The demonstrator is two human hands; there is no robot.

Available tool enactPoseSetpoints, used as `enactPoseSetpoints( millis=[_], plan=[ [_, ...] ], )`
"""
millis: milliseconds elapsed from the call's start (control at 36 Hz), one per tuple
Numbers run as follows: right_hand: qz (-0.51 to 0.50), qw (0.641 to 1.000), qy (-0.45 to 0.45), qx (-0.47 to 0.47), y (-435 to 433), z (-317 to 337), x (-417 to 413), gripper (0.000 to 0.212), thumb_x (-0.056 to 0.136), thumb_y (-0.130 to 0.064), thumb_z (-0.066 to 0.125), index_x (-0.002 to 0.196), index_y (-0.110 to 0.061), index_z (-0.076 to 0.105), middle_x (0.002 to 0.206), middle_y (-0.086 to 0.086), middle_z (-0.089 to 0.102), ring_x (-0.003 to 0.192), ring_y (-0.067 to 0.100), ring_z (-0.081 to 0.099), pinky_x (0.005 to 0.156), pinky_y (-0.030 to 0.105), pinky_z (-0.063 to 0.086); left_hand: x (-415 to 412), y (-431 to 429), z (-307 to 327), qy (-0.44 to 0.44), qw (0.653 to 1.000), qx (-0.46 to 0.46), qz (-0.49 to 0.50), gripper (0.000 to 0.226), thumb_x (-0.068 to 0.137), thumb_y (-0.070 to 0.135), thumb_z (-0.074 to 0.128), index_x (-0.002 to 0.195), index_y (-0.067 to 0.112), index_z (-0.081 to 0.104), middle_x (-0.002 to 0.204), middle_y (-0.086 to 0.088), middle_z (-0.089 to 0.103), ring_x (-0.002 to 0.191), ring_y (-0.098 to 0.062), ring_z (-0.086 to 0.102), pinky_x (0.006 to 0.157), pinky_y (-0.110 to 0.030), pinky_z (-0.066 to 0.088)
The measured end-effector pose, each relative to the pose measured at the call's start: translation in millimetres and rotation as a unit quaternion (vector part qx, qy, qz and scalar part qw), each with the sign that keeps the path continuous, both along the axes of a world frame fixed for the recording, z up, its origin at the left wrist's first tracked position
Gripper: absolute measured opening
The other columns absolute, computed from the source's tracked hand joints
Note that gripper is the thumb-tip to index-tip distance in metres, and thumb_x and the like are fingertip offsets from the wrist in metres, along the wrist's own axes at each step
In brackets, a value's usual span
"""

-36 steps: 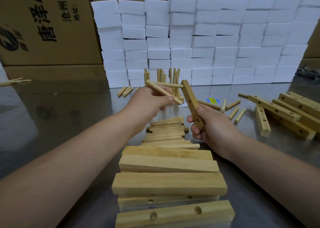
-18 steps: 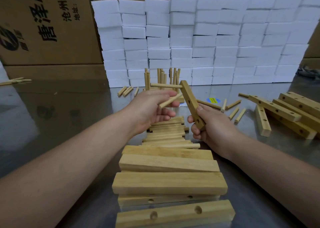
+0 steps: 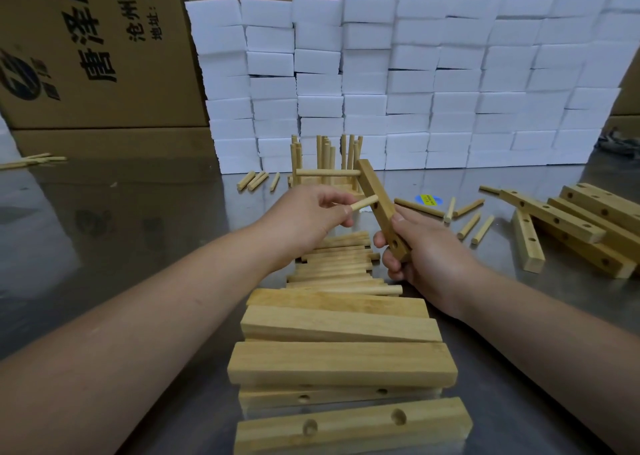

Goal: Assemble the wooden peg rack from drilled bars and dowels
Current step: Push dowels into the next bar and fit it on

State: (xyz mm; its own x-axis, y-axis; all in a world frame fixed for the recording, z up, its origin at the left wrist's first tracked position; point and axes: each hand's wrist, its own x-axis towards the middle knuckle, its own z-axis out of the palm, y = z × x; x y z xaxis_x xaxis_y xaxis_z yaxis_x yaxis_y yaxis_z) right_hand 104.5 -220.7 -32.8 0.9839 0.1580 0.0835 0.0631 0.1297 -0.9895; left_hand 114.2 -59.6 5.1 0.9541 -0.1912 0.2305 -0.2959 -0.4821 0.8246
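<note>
Drilled bar (image 3: pixel 375 205), likely light and stiff, stood tilted over the middle of the desk (image 3: pixel 138 212), lower end clasped in the right grip (image 3: pixel 426 250); the left grip (image 3: pixel 311 212) pinched a dowel (image 3: pixel 363 202) at its middle hole.

pale honey-tan wood with faint straight grain on the drilled bar (image 3: pixel 372 191) in the middle, dark round holes down one face. same light tan on the dowel (image 3: pixel 363 202) at its left, paler at the cut end. near stack of bars (image 3: pixel 339 364): yellowish tan, streaked with darker grain. far foam blocks (image 3: pixel 415 84): plain white, bluish in shadow. cardboard boxes (image 3: pixel 86 56) behind: brown with black print. table (image 3: pixel 138 229): dull reflective grey. small sticker (image 3: pixel 428 199) right of middle: blue and yellow.
</note>
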Motion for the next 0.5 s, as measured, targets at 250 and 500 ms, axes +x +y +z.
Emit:
enactPoseSetpoints(
  millis=[250, 500],
  plan=[
    [0.026, 1.000, -0.008, -0.001, -1.6, -0.1, -0.5, 0.034, 0.101, -0.019, 0.032, 0.121, -0.036, 0.053, 0.066, 0.000, 0.058, 0.046, 0.011, 0.044, 0.044, 0.023, 0.034, -0.4, 3.5, 2.3, -0.030, 0.999, 0.008, 0.009, 0.025, 0.091, 0.025, 0.056, 0.077, 0.046, 0.062, 0.072, 0.017, 0.068, 0.055, -0.005, 0.045, 0.039, -0.011, 0.034],
    [0.033, 0.999, -0.009, 0.003, -2.4, 1.0, -2.1, 0.035, 0.101, -0.018, 0.030, 0.122, -0.034, 0.054, 0.067, 0.002, 0.057, 0.046, 0.012, 0.043, 0.043, 0.023, 0.032, -1.4, 3.6, 3.4, -0.041, 0.998, 0.042, 0.004, 0.027, 0.092, 0.025, 0.055, 0.077, 0.048, 0.059, 0.070, 0.011, 0.063, 0.034, 0.002, 0.037, 0.034, -0.011, 0.030]
  ],
)
